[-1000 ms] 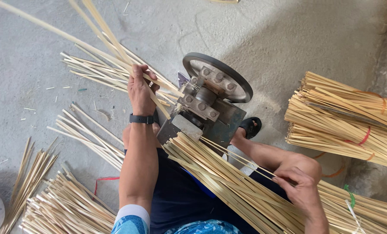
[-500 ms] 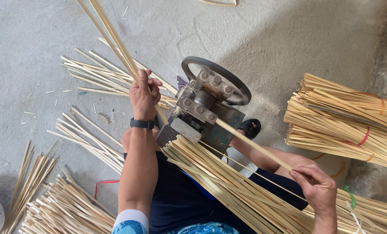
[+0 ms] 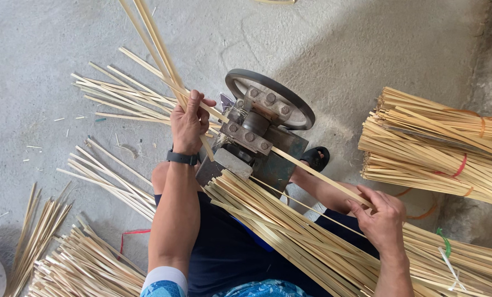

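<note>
Strip (image 3: 317,176) is pinched at lower right by closed right hand (image 3: 382,217), axis running up-left into splitter (image 3: 257,135), w/ left hand (image 3: 188,122) clenched on split slats (image 3: 155,41).

At centre I see the splitting machine (image 3: 257,144) standing on the concrete floor (image 3: 367,49), its flywheel (image 3: 273,93) on the far side and my lap on the near side. My left hand (image 3: 188,124), left of the machine, closes around thin bamboo strips (image 3: 152,38) that run up and away to the upper left. My right hand (image 3: 383,217), to the lower right, grips a single bamboo slat (image 3: 317,175) that enters the machine's right side. A sheaf of slats (image 3: 290,231) lies across my lap between the two forearms. Tied bundles (image 3: 438,146) lie well to the right; loose split strips (image 3: 119,93) lie behind the left hand, and further heaps (image 3: 86,267) lie at lower left.
</note>
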